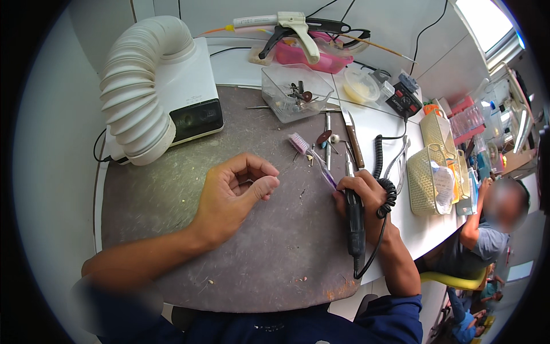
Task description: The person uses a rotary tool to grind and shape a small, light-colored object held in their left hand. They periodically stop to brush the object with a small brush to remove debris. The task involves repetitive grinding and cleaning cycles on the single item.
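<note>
The right hand [373, 198] has the black drill [356, 232], a pen-shaped tool lying near the right side of the gray worktop [252, 269], and from where I'm standing everything seems to hang on how that tool sits in the grasp. Its long axis runs almost straight away from the person, leaning a touch left at the far end: the slim metal tip sticks out past the knuckles, and the thick body runs back beneath the palm side to the cord end, nearest the person. The index finger bends over the upper part and the thumb lies along the left side, so the fingers are closed round it, though how hard they press I can't tell. Coils of black cord [391, 198] bunch against the outer side of that hand. Just off its thumb side is the toothbrush [323, 170], slanting with bristles away to the left and its handle end right at those fingertips; whether they touch it I can't make out. The left hand [229, 189] is well apart, to the left of the drill, over the bare middle: fingers loosely curled, thumb and forefinger tips near each other, nothing visible between them. The right is clearly the nearer hand to both tools.
</note>
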Motion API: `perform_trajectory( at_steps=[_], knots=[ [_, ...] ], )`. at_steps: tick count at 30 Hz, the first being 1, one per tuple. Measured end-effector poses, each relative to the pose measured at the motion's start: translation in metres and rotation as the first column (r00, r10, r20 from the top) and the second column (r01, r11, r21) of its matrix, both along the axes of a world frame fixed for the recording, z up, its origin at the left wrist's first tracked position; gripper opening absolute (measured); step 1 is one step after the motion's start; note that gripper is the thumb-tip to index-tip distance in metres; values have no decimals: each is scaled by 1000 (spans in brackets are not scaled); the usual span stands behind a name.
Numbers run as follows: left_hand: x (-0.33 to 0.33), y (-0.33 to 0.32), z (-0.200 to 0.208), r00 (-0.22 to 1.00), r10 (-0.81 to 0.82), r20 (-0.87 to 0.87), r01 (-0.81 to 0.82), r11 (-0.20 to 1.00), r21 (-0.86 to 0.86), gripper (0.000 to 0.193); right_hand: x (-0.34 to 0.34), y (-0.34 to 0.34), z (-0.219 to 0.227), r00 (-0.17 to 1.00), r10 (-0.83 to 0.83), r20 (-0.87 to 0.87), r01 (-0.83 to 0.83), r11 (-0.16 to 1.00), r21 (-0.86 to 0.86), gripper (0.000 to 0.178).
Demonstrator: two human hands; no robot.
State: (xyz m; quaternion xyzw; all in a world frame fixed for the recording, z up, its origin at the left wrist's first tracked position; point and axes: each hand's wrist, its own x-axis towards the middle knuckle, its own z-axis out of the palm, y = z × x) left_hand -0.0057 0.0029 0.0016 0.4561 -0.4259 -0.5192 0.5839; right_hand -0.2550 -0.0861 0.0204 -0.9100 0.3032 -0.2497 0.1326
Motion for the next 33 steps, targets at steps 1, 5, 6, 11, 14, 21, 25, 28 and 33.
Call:
perform_trajectory(
  at_steps=[1,5,6,11,14,21,25,28,33],
  knots=[
    [0,0,-1,1000,-2,-4,2,1000,-1,11,-1,-1,0,1000,0,-5,0,1000,-6,26],
    [0,0,-1,1000,-1,3,2,1000,-11,11,-2,-4,-2,1000,-4,3,4,1000,-19,28],
    [-1,1,0,1000,2,11,-1,1000,-13,11,-1,-4,-3,1000,-4,13,4,1000,-26,29],
    [-1,2,1,998,-13,67,13,1000,-9,11,-3,-7,-8,999,-21,37,24,997,-75,28],
    [-1,2,1,999,-20,48,20,1000,-10,12,-3,-8,-8,998,-47,49,52,994,-91,21],
    [0,4,1,999,-8,42,9,1000,-26,11,-2,-9,-12,998,-56,38,60,991,-116,25],
    [0,4,0,999,-8,44,10,999,-40,10,5,0,-11,997,-42,71,49,994,-93,24],
    [0,6,0,998,7,60,-4,999,-53,9,8,4,-13,997,-73,29,75,993,-89,24],
    [0,4,-2,997,4,74,1,998,-62,10,8,7,-10,995,-91,34,94,987,-129,24]
  ],
)
